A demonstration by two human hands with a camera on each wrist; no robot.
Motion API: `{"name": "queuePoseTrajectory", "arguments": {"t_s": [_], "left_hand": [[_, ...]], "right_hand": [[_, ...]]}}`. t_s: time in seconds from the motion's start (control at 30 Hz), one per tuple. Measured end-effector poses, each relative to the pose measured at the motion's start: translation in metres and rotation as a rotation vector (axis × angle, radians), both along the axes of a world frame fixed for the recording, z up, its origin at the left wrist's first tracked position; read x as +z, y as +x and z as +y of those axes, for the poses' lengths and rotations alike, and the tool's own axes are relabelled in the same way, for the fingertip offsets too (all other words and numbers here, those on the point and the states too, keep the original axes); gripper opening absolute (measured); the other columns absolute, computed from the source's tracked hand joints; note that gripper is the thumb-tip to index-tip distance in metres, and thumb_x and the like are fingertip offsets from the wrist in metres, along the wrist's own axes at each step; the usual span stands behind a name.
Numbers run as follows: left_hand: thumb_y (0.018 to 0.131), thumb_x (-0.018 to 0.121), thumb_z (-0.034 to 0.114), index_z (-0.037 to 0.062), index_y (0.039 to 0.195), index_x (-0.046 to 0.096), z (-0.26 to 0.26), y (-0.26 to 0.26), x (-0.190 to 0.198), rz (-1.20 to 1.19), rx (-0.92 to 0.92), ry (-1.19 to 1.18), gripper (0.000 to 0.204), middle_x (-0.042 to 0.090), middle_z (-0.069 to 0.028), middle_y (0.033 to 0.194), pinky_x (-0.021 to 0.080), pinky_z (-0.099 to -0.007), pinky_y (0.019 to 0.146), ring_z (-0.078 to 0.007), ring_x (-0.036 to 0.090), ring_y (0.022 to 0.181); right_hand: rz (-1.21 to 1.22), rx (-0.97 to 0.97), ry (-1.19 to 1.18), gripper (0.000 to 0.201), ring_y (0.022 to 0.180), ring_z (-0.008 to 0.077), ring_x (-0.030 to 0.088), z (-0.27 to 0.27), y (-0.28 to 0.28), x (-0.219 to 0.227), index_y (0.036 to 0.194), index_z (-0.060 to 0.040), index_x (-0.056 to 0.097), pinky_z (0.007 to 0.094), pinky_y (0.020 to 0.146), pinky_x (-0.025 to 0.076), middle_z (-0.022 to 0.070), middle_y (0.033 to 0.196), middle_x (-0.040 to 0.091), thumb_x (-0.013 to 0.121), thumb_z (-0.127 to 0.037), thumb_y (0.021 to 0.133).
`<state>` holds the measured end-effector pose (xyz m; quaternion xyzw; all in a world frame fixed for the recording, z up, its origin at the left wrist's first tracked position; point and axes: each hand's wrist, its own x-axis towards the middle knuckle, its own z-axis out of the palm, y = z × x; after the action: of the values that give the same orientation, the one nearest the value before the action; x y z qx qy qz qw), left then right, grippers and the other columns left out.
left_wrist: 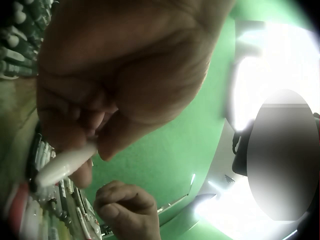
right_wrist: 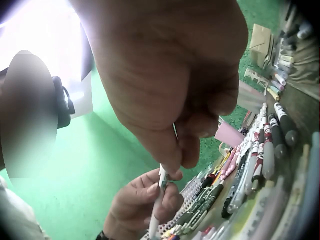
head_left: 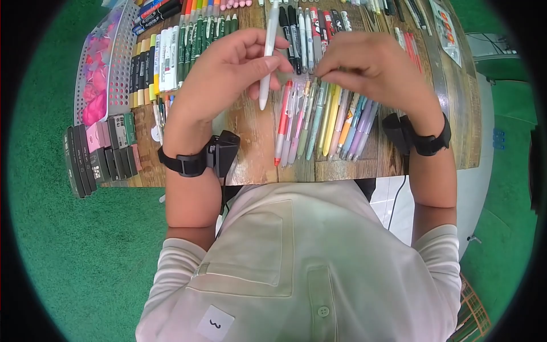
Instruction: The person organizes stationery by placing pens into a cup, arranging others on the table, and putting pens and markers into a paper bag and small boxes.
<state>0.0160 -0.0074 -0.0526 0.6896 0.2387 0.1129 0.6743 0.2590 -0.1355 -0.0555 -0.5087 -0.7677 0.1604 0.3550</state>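
A white pen (head_left: 269,54) stands nearly upright in the left hand (head_left: 228,74), pinched between thumb and fingers. In the left wrist view the pen's white end (left_wrist: 62,167) sticks out past the fingertips. The right hand (head_left: 373,71) hovers over the upper ends of a row of coloured pens (head_left: 327,122), its fingers curled and thumb close to the index finger. Nothing shows between its fingertips in the left wrist view, where the right hand (left_wrist: 131,210) is beyond the pen. Black and white pens (head_left: 293,40) lie between the hands.
Green pens (head_left: 199,48) and markers (head_left: 142,68) lie in rows on the left. A perforated white basket (head_left: 118,74) with pink items stands at the far left, small boxes (head_left: 108,148) below it. At the right lie red pens (head_left: 411,48) and a clear packet (head_left: 446,31).
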Motion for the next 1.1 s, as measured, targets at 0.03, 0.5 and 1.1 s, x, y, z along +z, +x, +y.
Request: {"name": "queuePoseTrajectory", "arguments": {"t_s": [0.03,0.5,1.1], "left_hand": [[0.102,0.060,0.010,-0.0012,0.131,0.060,0.001,-0.001,-0.003,-0.002,0.019,-0.005,0.031,0.071,-0.0080,0.103,0.049,-0.0216,0.060,-0.0113,0.069,0.082],[0.102,0.059,0.005,0.0002,0.142,0.053,0.007,-0.005,-0.004,-0.048,0.055,-0.083,0.041,0.072,-0.0112,0.101,0.058,-0.0260,0.067,-0.0213,0.074,0.095],[0.097,0.066,0.009,0.0025,0.120,0.065,0.243,0.090,0.098,-0.331,0.672,0.601,0.024,0.066,-0.0018,0.096,0.052,-0.0257,0.069,-0.0111,0.062,0.078]], "right_hand": [[-0.152,0.028,0.018,0.007,0.073,0.0245,0.068,0.000,-0.004,0.001,0.088,-0.0113,0.075,0.0369,0.063,0.052,0.0032,0.082,0.069,0.078,-0.013,0.082],[-0.216,-0.180,0.020,0.010,0.067,0.0200,0.065,-0.001,0.017,0.019,0.096,-0.0030,0.074,0.0303,0.061,0.049,0.0079,0.080,0.069,0.076,-0.006,0.086],[0.014,-0.505,0.085,0.008,0.069,0.0244,0.072,-0.025,0.039,0.008,0.094,-0.0063,0.075,0.0335,0.062,0.054,0.0098,0.083,0.074,0.075,-0.011,0.087]]}}
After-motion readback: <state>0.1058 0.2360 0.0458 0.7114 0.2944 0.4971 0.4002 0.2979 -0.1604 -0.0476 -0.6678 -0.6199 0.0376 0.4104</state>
